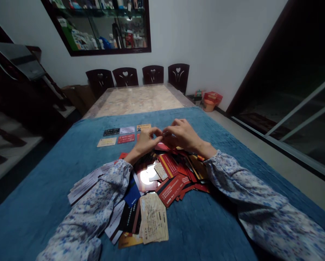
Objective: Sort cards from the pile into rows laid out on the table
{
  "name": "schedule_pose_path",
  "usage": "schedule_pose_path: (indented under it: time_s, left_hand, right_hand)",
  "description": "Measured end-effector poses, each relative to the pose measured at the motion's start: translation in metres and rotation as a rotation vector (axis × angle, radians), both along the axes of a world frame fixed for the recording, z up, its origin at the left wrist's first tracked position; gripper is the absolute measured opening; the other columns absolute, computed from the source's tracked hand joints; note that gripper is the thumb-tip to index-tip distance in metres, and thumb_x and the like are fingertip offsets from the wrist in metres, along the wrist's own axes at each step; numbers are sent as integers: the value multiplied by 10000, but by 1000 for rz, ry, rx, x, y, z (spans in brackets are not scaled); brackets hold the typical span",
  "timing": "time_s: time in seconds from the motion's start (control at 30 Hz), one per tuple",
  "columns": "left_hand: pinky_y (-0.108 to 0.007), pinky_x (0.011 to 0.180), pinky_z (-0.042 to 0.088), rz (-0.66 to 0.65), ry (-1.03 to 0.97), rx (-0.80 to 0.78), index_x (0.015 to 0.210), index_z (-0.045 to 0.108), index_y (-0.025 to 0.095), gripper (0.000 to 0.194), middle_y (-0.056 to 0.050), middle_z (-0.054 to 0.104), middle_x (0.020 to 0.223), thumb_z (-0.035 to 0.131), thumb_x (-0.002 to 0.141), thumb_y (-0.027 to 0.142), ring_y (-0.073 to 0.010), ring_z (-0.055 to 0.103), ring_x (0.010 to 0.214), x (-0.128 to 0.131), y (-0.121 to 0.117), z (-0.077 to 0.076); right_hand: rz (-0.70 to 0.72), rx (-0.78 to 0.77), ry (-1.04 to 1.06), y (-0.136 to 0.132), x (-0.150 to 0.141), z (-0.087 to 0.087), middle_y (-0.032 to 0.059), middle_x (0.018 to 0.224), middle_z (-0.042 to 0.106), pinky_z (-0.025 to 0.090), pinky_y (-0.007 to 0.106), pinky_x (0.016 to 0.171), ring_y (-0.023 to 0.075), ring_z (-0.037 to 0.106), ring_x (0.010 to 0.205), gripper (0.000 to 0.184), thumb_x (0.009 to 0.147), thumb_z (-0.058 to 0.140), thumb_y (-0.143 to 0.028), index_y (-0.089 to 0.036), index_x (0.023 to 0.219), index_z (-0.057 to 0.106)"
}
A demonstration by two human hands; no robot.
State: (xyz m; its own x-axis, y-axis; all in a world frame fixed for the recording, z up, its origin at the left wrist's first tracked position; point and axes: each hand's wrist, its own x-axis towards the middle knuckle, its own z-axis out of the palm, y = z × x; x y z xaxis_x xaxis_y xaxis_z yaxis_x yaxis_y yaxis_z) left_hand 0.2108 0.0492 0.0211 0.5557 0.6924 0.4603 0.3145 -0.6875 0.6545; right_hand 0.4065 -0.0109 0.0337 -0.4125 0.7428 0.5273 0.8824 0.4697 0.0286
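Observation:
My left hand [146, 140] and my right hand [182, 135] meet fingertip to fingertip just above a heap of plastic cards. Both are closed, fingers curled toward the thumbs. A red card [171, 141] shows under my right fingers and appears to be held there, mostly hidden. What my left fingertips pinch, if anything, is hidden. Below the hands lies the heap, with a red card with a yellow stripe [168, 166], a brownish-red card [173, 190] and a beige card [154, 217]. Left of my left hand, separate cards lie in rows, among them a black card [111, 132] and a red card [126, 139].
A blue cloth [56, 174] covers the near part of the long table; its far part has a marbled top [140, 98]. Several dark chairs [125, 77] stand at the far end. A pale card stack [88, 183] lies beside my left sleeve. A red bag [213, 97] is on the floor.

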Motion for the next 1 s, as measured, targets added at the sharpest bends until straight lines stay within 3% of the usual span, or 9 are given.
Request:
schedule_pose_path:
  time_s: [0.33, 0.63, 1.0]
  left_hand:
    - [-247, 756, 507, -36, 97, 39, 775, 658, 162, 81, 9, 714, 790, 627, 732, 99, -144, 650, 765, -18, 10, -14]
    - [-250, 800, 538, -103, 138, 111, 1160, 659, 186, 485, 11, 725, 886, 592, 709, 22, -136, 671, 795, -27, 7, -23]
    - [-269, 795, 525, -109, 193, 195, 1195, 629, 169, 466, -44, 721, 966, 577, 743, 66, -178, 670, 853, -27, 5, -28]
  right_hand:
    - [-21, -84, 79, -10, 5, -23, 71, 910, 750, 340, 346, 825, 233, 573, 908, 269, 979, 629, -350, -228, 1210, 693]
    - [-70, -115, 57, -15, 7, -40, 86, 1040, 772, 337, 341, 806, 241, 588, 917, 283, 926, 656, -240, -226, 1209, 657]
    - [-119, -107, -11, -17, 0, -43, 121, 1127, 720, 314, 351, 779, 277, 546, 1003, 393, 901, 677, -296, -204, 1278, 617]
